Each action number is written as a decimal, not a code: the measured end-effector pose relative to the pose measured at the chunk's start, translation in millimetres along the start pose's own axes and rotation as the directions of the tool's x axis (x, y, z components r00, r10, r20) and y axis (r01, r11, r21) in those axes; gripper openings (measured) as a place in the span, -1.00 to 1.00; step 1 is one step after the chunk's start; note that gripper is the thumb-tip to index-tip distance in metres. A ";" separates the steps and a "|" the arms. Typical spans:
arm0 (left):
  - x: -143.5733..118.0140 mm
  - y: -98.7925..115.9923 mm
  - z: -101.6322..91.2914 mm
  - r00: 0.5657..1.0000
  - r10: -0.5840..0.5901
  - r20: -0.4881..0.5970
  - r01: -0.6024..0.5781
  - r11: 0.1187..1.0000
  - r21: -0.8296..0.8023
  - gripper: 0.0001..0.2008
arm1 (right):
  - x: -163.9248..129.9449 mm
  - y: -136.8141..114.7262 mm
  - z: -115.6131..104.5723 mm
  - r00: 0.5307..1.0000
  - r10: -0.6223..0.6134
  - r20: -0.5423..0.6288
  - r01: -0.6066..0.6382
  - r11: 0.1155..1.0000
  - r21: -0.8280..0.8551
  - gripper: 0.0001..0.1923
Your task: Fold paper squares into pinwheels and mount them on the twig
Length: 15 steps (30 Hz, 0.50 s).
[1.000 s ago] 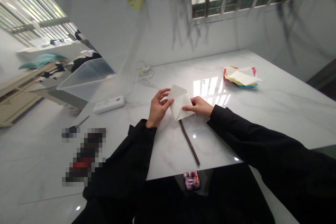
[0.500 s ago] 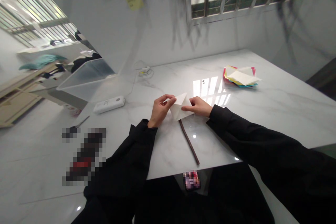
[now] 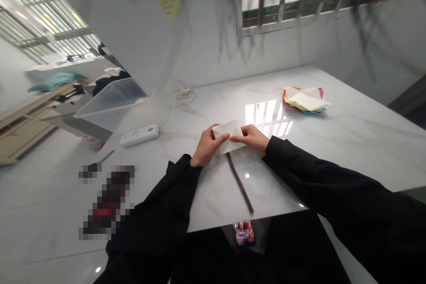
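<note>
A sheet of white folded paper (image 3: 229,145) is held between both hands over the table, its creases meeting near the middle. My left hand (image 3: 209,144) grips its left side, thumb pressed on the front near the centre and fingers behind. From the right, my right hand (image 3: 254,138) pinches the paper, with its thumb on the face close to the other thumb. Below the paper a thin dark brown stick (image 3: 240,183) lies on the tabletop; its upper end is hidden by the paper.
Coloured and white paper sheets (image 3: 306,100) lie stacked at the back right of the marble-patterned table (image 3: 359,142). To the left are a white power strip (image 3: 140,136), scissors-like dark tool (image 3: 95,166) and a blurred-out dark item (image 3: 109,199). A clear plastic bin (image 3: 109,102) stands beyond.
My left thumb has moved from the paper's upper left edge down to its centre, and the raised left flap now lies flatter. My right hand has barely moved.
</note>
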<state>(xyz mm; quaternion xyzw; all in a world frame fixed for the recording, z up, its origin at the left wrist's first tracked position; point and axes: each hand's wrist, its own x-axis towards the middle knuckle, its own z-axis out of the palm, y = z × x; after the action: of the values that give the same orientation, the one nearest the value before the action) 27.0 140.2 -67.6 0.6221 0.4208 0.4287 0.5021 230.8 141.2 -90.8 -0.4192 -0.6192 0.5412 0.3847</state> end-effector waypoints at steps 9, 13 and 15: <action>2.1 -5.7 -4.9 0.998 -0.059 -0.027 0.056 0.992 -0.111 -0.53 | -1.1 -1.1 -2.2 0.997 0.053 0.058 -0.048 0.996 -0.078 -0.57; 1.8 -4.7 -6.1 0.994 -0.106 0.001 0.105 0.981 -0.165 -0.54 | -1.3 -1.6 -2.3 0.998 0.046 0.035 -0.042 0.994 -0.096 -0.56; 0.7 -2.9 -6.0 0.990 -0.138 0.017 0.138 0.972 -0.192 -0.53 | -1.3 -1.7 -1.6 0.999 0.047 0.028 -0.044 0.995 -0.093 -0.56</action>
<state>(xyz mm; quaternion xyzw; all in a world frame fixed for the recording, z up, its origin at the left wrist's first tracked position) 21.3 142.9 -69.6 0.5406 0.4188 0.4304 0.5892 232.5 140.4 -89.0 -0.4424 -0.6395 0.5268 0.3432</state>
